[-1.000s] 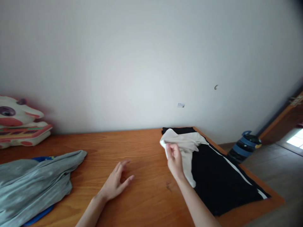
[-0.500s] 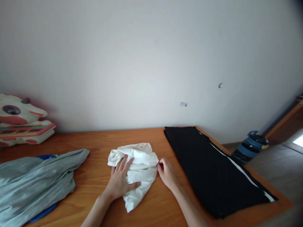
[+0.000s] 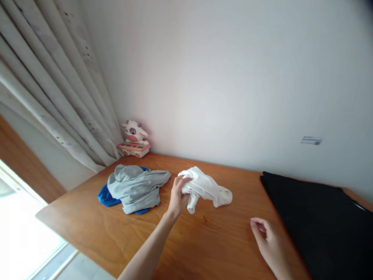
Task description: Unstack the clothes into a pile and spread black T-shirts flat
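Observation:
My left hand [image 3: 177, 194] grips the left end of a crumpled white garment [image 3: 208, 189] that lies on the wooden table [image 3: 96, 229]. My right hand [image 3: 268, 239] hovers over the table to the right, apart from the white garment, fingers loosely curled and holding nothing. A black garment with a white stripe [image 3: 317, 217] lies flat just right of my right hand.
A grey garment [image 3: 135, 186] lies over a blue one [image 3: 105, 196] at the left of the table. A pink-and-white cow toy [image 3: 134, 138] stands at the back left corner by the wall. Pale curtains [image 3: 55, 93] hang at the left.
The view has swung left. My right hand let go of the white garment and drew back to the right. My left hand went from pressing flat on it to gripping its left end.

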The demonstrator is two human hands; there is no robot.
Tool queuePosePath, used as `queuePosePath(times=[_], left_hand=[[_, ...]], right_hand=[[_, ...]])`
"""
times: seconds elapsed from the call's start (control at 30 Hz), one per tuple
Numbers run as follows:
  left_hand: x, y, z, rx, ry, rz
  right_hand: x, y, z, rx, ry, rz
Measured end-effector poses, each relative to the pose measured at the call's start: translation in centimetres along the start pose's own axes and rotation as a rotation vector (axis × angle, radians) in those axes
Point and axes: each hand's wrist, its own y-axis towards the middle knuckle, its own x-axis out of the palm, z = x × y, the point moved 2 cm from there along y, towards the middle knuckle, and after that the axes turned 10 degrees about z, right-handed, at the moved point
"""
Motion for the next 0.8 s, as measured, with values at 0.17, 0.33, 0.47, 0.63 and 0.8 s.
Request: queuePosePath(times=[0.17, 0.33, 0.47, 0.63, 0.8], left_hand=[[-9.9, 7.7, 2.6, 0.146, 0.275, 0.247], [-16.7, 11.2, 0.9, 0.024, 0.717, 0.222], [-15.8, 8.9, -3.8, -0.205, 0.916, -0.029], [-7.7, 2.9, -5.8, -0.048, 0.71, -0.258], [2.1, -3.2, -2.3, 0.178, 0.283, -0.414]], right_hand=[[0.0, -0.2, 0.8, 0.064, -0.043, -0.079], [0.1, 0.0, 0.5, 0.079, -0.086, -0.131], [0.3, 0.0, 0.5, 0.045, -0.084, -0.139], [0.1, 0.1, 0.7, 0.073, -0.068, -0.096], [0.2, -0.5, -1.1, 0.052, -0.028, -0.015]])
